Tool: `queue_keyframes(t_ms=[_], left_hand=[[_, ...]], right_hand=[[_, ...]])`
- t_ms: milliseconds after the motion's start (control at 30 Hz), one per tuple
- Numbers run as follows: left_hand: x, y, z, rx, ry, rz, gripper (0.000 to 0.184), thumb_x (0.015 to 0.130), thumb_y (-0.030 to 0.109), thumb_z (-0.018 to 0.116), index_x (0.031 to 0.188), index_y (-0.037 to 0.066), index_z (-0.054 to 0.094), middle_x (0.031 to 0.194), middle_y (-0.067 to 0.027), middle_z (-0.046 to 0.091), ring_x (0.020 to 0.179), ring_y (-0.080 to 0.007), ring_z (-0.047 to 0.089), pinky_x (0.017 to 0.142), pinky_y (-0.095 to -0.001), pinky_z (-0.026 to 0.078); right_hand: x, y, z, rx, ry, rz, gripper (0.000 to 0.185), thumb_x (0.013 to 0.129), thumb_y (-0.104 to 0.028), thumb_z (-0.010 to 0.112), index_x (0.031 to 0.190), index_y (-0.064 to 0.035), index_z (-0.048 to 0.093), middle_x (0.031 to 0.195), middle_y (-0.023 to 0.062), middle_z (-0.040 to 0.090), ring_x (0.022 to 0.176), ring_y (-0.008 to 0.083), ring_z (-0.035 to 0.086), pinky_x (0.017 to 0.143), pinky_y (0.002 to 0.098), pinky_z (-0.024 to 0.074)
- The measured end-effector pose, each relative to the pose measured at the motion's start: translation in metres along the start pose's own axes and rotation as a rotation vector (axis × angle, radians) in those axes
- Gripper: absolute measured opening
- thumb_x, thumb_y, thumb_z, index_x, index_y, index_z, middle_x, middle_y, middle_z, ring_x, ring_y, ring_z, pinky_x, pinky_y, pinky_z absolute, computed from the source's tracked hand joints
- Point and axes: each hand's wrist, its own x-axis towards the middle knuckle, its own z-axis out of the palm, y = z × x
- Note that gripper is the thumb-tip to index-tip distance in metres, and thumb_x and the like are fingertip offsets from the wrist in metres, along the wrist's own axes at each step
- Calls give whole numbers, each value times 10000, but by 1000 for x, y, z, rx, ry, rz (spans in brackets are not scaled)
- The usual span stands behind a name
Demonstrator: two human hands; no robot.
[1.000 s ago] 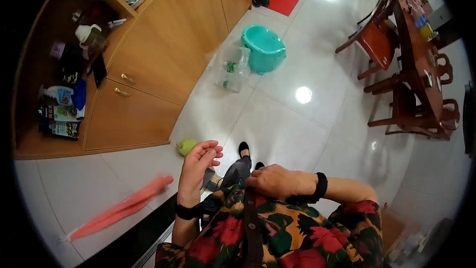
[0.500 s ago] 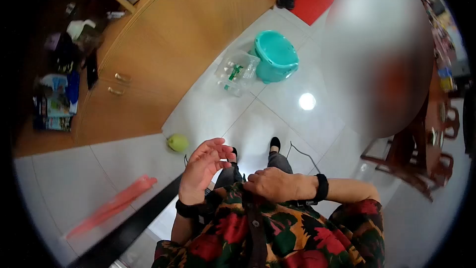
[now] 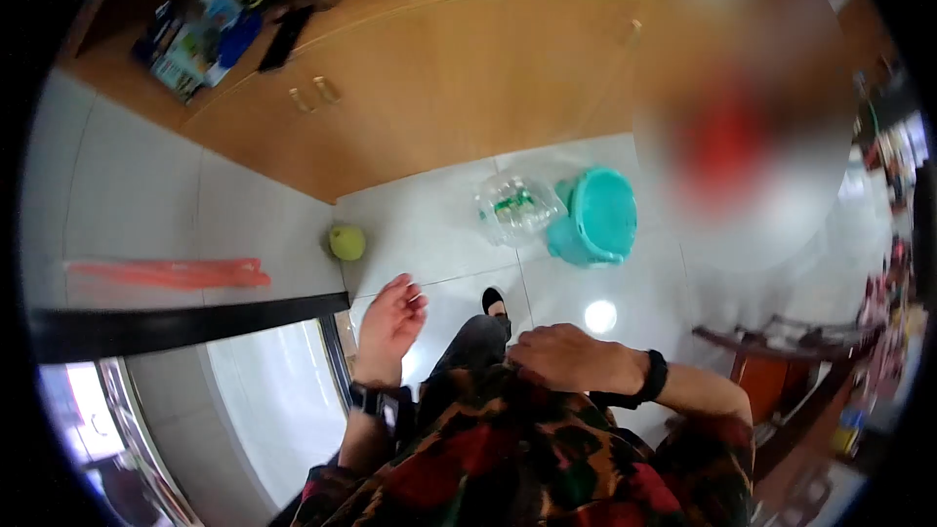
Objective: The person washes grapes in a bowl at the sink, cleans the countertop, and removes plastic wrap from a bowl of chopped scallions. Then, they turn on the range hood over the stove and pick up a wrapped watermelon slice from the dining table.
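Observation:
My left hand [image 3: 392,327] is raised in front of me on the left, its fingers loosely bent and a little apart, with nothing in it. A green pomelo-like fruit [image 3: 347,242] lies on the floor beyond it, not touched. My right hand [image 3: 574,355] is held close to the front of my patterned shirt [image 3: 508,439]. Its fingers curl under and are mostly hidden, so what they hold, if anything, does not show. Farther out on the floor, a clear plastic bag [image 3: 517,210] with green-labelled bottles rests against a turquoise bucket [image 3: 603,218].
A long wooden cabinet [image 3: 420,98] runs across the far side, with items on its shelf. On the left, a pink blurred strip [image 3: 176,273] lies by a black door-track-like bar [image 3: 195,330]. Dark wooden furniture [image 3: 781,381] stands at the right. A blurred patch covers the upper right.
My view has turned to the right, so the cabinet now spans the far side and the bucket and bag sit nearer the middle. Both hands stay in front of me.

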Motion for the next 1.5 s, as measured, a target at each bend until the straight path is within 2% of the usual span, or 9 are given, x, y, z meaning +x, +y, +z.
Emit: queue_keyframes(t_ms=[67,233,367,767,967,1200,1300,1433,1500], left_hand=[[22,-9,18,-134,-36,-80,143,788,73,532,929,59,514,756,-62,535,672,-180,516,568,-245,427],[2,-29,71,-275,-117,143,158,802,91,522,951,43,495,760,-58,529,676,-173,511,590,-243,428],[-26,-64,78,-467,42,318,125,804,103,518,920,58,508,751,-53,535,651,-150,517,573,-228,422],[-157,-357,125,-1243,657,842,219,795,28,488,1011,65,486,777,-44,565,618,-117,549,534,-212,460],[-178,-444,193,-1402,872,1068,251,803,24,475,1053,38,478,817,-34,546,635,-98,525,538,-195,442],[-162,-550,282,-1511,875,1160,295,792,-26,435,1082,10,466,844,-49,513,591,-81,486,485,-186,412],[-178,-584,331,-1499,952,1073,304,786,-6,458,1090,12,466,840,-37,519,583,-70,481,476,-176,395],[-169,-626,379,-1583,1041,1244,297,792,37,489,1087,12,469,809,-25,534,579,-61,467,486,-160,373],[-160,-648,405,-1613,1091,1285,297,793,46,499,1087,12,469,788,-20,531,570,-59,462,480,-163,371]], right_hand=[[-9,17,-35,-89,76,65,175,747,-81,524,905,-9,502,784,140,529,735,273,547,606,362,450],[-23,56,-90,-6,-123,11,246,777,-157,558,977,-22,509,832,126,537,789,278,537,655,366,450],[-16,79,-110,38,-387,-54,252,788,-204,545,984,-48,522,871,105,555,804,278,551,677,359,453],[-83,60,-65,-87,-1157,-613,241,782,-195,540,965,-39,558,866,133,574,779,277,568,668,350,446],[-133,32,-68,-122,-1227,-1023,263,798,-140,553,1019,1,527,897,176,568,707,281,578,621,332,460],[-246,72,-69,-210,-1364,-1027,268,810,-183,530,1029,-29,534,923,175,565,724,295,575,632,338,456],[-280,70,-85,-437,-1466,-1243,292,800,-192,536,1047,-36,526,942,173,564,763,327,564,668,366,448],[-311,71,-94,-545,-1481,-1403,299,795,-189,549,1048,-32,525,943,168,566,769,317,571,667,358,453],[-325,77,-89,-237,-1562,-1446,302,792,-185,557,1047,-26,527,935,164,572,794,302,574,676,347,458]])
